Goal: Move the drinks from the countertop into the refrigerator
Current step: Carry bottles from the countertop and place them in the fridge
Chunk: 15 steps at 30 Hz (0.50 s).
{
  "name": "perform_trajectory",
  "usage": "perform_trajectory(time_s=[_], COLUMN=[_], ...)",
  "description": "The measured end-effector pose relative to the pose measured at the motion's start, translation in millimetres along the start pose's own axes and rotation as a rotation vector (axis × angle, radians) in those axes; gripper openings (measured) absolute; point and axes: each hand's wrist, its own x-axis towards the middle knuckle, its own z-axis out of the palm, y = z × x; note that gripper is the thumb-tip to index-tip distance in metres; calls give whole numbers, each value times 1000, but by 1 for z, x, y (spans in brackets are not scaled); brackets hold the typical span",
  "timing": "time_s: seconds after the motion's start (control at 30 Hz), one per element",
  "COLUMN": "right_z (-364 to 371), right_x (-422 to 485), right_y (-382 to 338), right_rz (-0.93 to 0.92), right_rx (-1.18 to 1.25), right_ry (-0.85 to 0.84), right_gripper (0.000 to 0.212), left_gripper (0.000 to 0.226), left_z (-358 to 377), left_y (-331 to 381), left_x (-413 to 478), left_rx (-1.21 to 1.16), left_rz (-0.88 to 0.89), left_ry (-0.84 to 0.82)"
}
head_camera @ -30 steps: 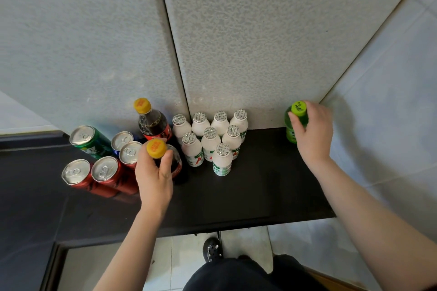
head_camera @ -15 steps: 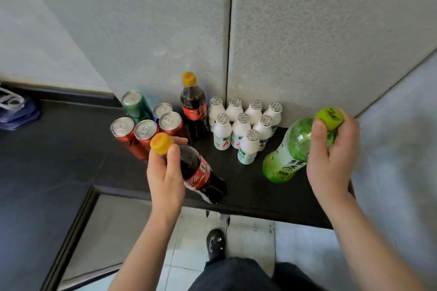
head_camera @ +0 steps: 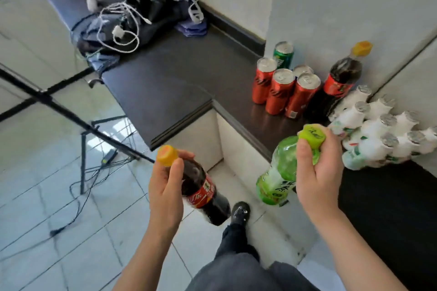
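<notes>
Currently, the fingers of the left hand [head_camera: 165,186] are clamped on a tilted, orange-capped cola bottle [head_camera: 201,192]; those of the right hand [head_camera: 316,172] on a green tea bottle [head_camera: 276,179]. Both hang over the floor [head_camera: 71,220] beside the counter [head_camera: 165,82]; cans [head_camera: 279,90] and white bottles [head_camera: 373,134] stand on it.

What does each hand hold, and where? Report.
Left hand: cola bottle, by the neck below its cap. Right hand: green bottle, by the neck under its cap.
</notes>
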Motion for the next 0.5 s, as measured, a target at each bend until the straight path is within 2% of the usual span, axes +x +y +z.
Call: perform_trajectory(time_s=[0.27, 0.37, 0.5], right_z=[87, 111, 149], right_x=[-51, -70, -109], right_y=[-40, -63, -101], right_rz=[29, -42, -193], right_rx=[160, 155, 147], right_ry=[-386, -596, -821], right_gripper=[21, 26, 29], left_gripper=[35, 31, 29], left_z=[-134, -173, -223], left_y=[-34, -41, -50], left_x=[-71, -92, -118], left_rx=[91, 79, 2], left_rz=[-133, -138, -159], left_ry=[417, 588, 703])
